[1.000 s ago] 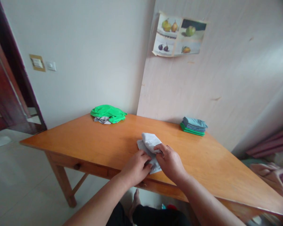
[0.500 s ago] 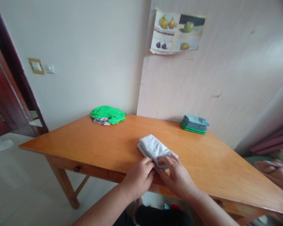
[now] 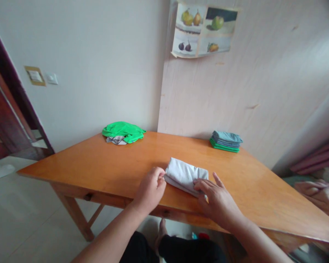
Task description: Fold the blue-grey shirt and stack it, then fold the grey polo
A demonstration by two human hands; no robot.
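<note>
A folded white cloth [image 3: 184,173] lies on the orange wooden table [image 3: 126,160] near its front edge. My left hand [image 3: 150,189] is curled, its fingertips pinching the cloth's left end. My right hand [image 3: 218,199] rests with fingers stretched out, pressing on the cloth's right end. Both hands are at the table's near edge.
A heap of green cloth [image 3: 123,131] with a striped piece lies at the table's far left. A neat stack of folded teal and green cloths [image 3: 225,141] sits at the far right by the wall. A fruit poster [image 3: 204,29] hangs above. Bedding [image 3: 318,190] shows at right.
The white cloth has been folded over and turned to lie flat and crosswise. My hands have moved apart to its two ends; the right hand has spread out.
</note>
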